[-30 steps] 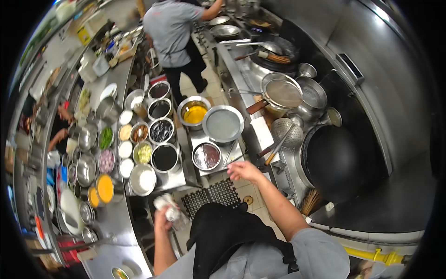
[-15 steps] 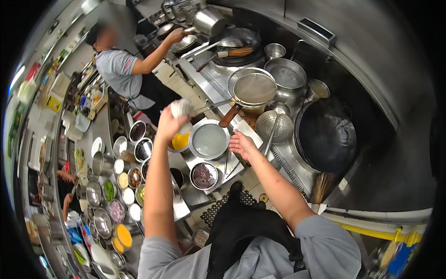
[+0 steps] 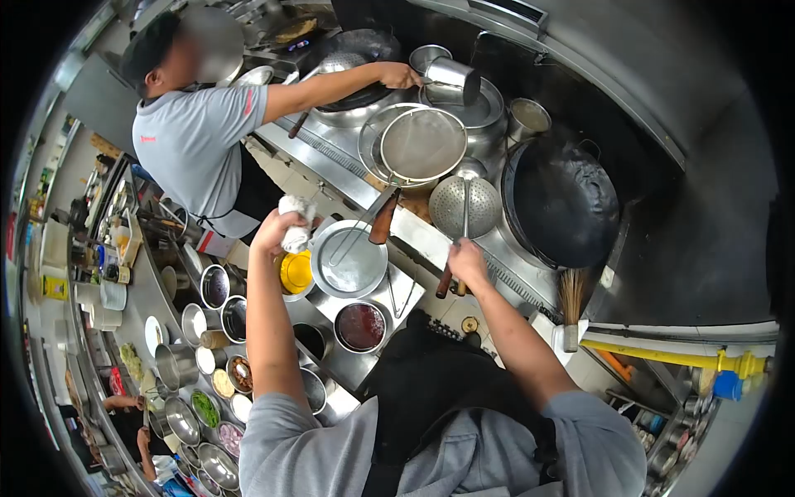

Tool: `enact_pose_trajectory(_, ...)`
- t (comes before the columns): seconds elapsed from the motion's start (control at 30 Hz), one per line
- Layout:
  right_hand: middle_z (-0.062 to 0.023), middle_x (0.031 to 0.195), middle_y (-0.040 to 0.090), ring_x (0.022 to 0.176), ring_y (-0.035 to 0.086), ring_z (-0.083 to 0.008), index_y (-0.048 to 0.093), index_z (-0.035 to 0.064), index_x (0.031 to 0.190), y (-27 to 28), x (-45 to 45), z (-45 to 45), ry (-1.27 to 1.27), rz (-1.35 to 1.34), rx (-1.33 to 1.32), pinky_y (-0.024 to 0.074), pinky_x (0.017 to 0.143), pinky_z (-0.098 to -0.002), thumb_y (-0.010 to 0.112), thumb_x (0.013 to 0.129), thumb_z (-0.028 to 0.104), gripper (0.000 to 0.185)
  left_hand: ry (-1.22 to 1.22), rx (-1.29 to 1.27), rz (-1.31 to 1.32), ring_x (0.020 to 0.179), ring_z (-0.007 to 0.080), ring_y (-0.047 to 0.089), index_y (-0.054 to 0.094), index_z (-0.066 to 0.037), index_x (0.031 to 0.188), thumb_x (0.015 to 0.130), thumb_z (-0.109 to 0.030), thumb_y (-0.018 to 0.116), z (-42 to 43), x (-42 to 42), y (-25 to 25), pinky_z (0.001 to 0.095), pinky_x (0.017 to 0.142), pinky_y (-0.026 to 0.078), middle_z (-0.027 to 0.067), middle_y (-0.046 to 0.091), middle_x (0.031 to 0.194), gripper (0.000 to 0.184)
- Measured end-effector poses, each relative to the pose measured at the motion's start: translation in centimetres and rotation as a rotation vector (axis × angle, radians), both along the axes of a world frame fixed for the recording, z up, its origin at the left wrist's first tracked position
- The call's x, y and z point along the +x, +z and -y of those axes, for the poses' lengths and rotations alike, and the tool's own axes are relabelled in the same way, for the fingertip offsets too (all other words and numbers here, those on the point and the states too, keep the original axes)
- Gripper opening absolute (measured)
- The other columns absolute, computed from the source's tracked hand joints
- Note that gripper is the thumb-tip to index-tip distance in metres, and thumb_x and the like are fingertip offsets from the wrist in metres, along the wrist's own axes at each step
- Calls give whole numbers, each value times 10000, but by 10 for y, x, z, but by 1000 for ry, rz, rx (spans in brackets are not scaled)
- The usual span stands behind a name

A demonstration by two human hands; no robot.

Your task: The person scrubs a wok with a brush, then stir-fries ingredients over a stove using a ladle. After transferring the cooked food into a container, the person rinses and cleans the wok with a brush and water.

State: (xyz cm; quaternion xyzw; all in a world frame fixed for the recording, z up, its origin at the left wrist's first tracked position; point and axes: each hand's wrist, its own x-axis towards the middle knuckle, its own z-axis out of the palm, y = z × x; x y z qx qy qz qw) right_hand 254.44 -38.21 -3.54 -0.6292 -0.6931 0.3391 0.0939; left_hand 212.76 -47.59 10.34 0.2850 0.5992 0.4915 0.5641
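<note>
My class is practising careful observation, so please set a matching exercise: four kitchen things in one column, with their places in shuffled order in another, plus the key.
Things:
1. White cloth
2. Ladle
3. Straw brush
4. Metal pot

Places:
A. In the co-worker's hand, above the stove
B. In the left hand
C. By the black wok, bristles towards it
D. In the right hand

Pairs: 1-B, 2-D, 3-C, 4-A

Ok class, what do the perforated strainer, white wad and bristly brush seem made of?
Perforated strainer: metal, probably stainless steel, from its silvery sheen.
White wad: matt, probably cloth by its soft folds; perhaps paper.
Bristly brush: dull, likely bamboo or plant fibre, given tan strands.
</note>
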Motion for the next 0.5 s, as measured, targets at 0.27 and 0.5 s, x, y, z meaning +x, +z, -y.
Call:
enact_pose_trajectory(0.27,-305,1150,641,1099,617,-453,609,-46,1116,-58,19,-7,-105,111,-235,496,960,-482,609,850,195,359,352,90,118,767,338,706,560,92,1156,758,-93,579,91,31,-49,438,690,606,221,685,925,439)
enact_pose_trajectory(0.5,-303,876,673,795,691,-426,567,-82,1071,-68,40,4,-391,-94,97,552,710,-461,633,802,194,391,585,21,191,691,285,691,571,57,1119,788,-94,619,209,117,-95,394,613,585,187,695,874,367)
